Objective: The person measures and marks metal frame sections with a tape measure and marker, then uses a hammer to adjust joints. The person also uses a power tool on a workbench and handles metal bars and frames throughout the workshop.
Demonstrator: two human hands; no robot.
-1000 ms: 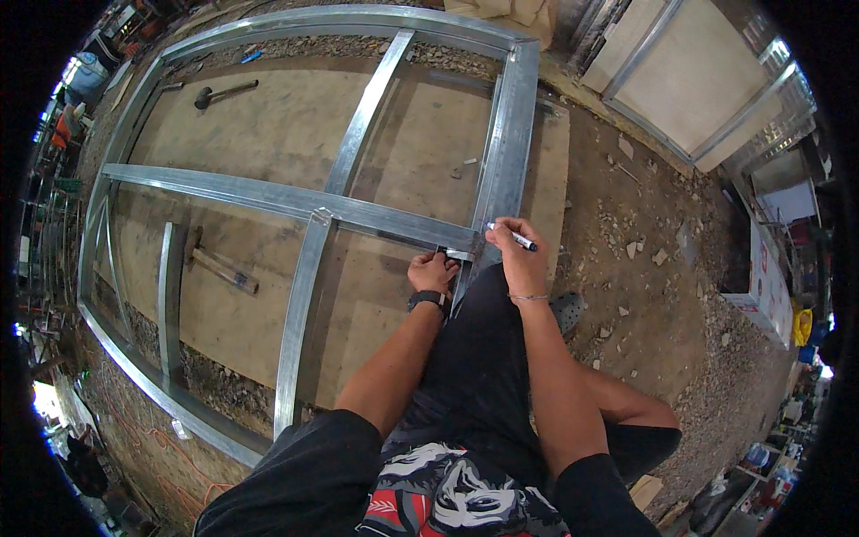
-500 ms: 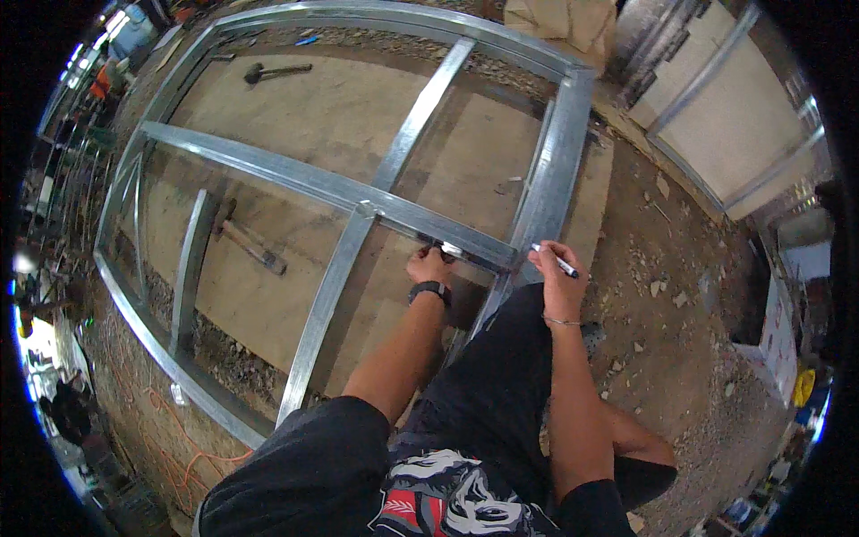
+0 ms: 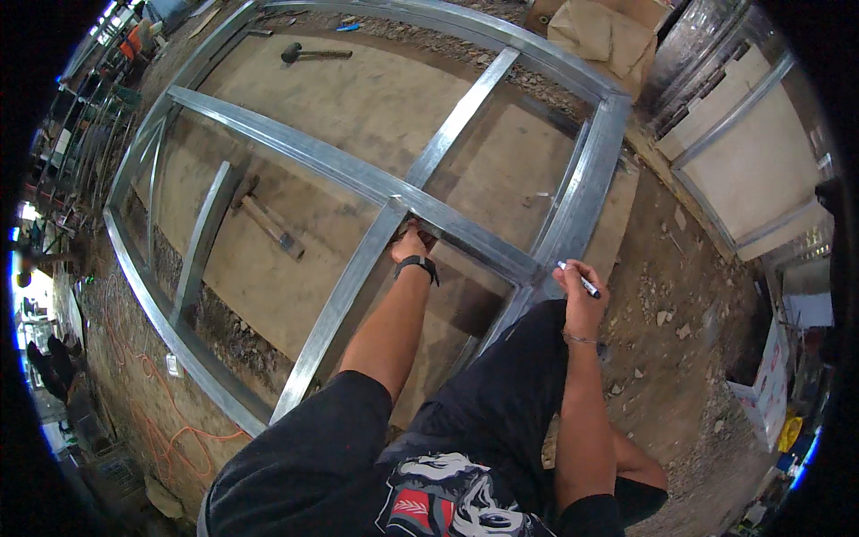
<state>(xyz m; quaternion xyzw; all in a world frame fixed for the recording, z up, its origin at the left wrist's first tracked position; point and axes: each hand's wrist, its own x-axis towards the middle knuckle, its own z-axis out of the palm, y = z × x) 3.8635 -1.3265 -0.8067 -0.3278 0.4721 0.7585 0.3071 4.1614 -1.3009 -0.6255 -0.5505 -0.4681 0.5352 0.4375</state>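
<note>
My left hand [image 3: 412,243], a dark watch on its wrist, reaches in at the joint where a short metal stud [image 3: 344,300] meets the long crosspiece [image 3: 309,159]. Its fingers are closed and partly hidden under the crosspiece's edge; what they hold cannot be made out. Over the frame's near right corner, my right hand [image 3: 586,291] grips a white marker pen [image 3: 580,278] with a dark end, held at a slant. The galvanized metal frame [image 3: 586,192] lies flat, its studs crossing beneath and ahead of my hands.
Brown board sheets [image 3: 268,89] lie under the frame. A black-headed mallet [image 3: 318,55] and a wooden-handled hammer [image 3: 273,224] rest on them. An orange cord [image 3: 170,421] runs over the dirt at left. Panels [image 3: 761,152] lean at the far right; a white box [image 3: 762,394] stands nearer.
My left hand has slid left along the crosspiece to the stud joint. The right hand still holds the marker near the corner. The whole view has shifted slightly.
</note>
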